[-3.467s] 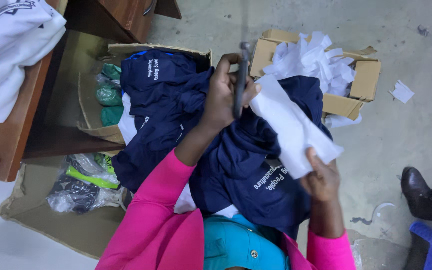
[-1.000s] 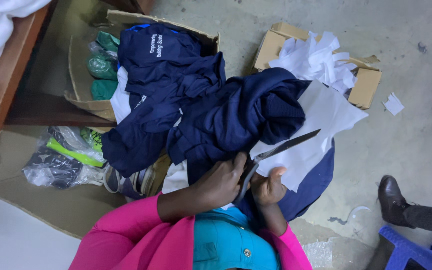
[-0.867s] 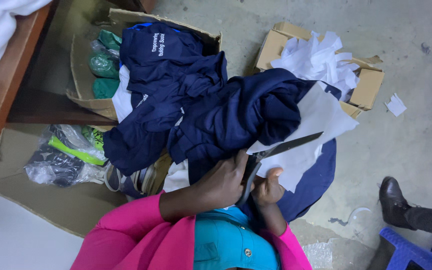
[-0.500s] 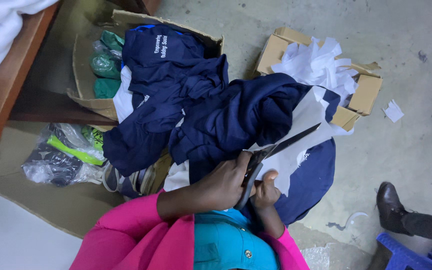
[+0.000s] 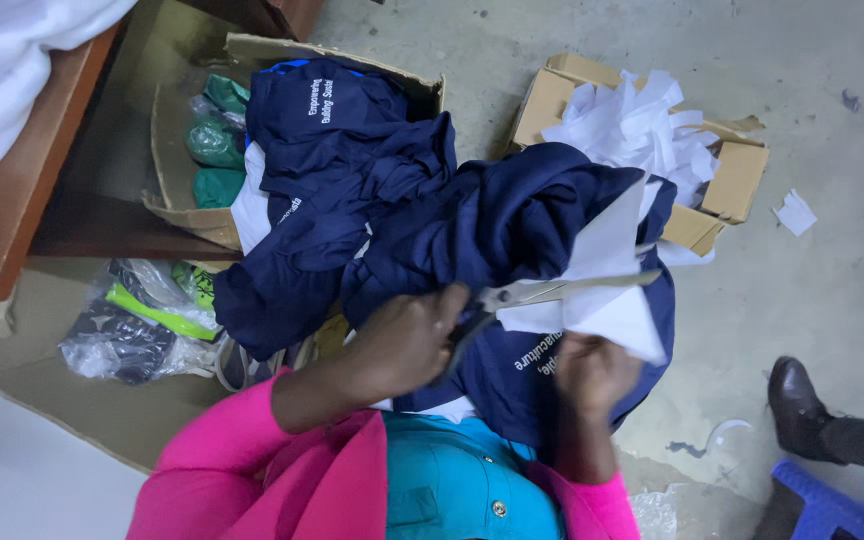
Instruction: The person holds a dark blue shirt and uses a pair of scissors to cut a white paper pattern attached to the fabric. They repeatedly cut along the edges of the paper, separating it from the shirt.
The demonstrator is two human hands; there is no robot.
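Observation:
My left hand (image 5: 407, 340) is closed on the handles of a pair of scissors (image 5: 552, 292), whose blades point right across a white sheet (image 5: 607, 290). My right hand (image 5: 592, 372) pinches the lower edge of that sheet where it lies against a navy blue garment (image 5: 512, 220) on my lap. The blades lie against the sheet's middle. More navy garments (image 5: 332, 150) are piled to the left and spill out of a cardboard box (image 5: 177, 215).
A small cardboard box (image 5: 737, 180) full of white cut scraps stands at the upper right. Plastic-wrapped bundles (image 5: 142, 320) lie on flat cardboard at the left, beside a wooden table (image 5: 22, 200). Another person's dark shoe (image 5: 800, 420) and a blue stool (image 5: 832, 510) are at the lower right.
My left hand came down from above the pile to my lap with the scissors. Over the last second the blades swung flatter and moved further into the white sheet, which has folded upward.

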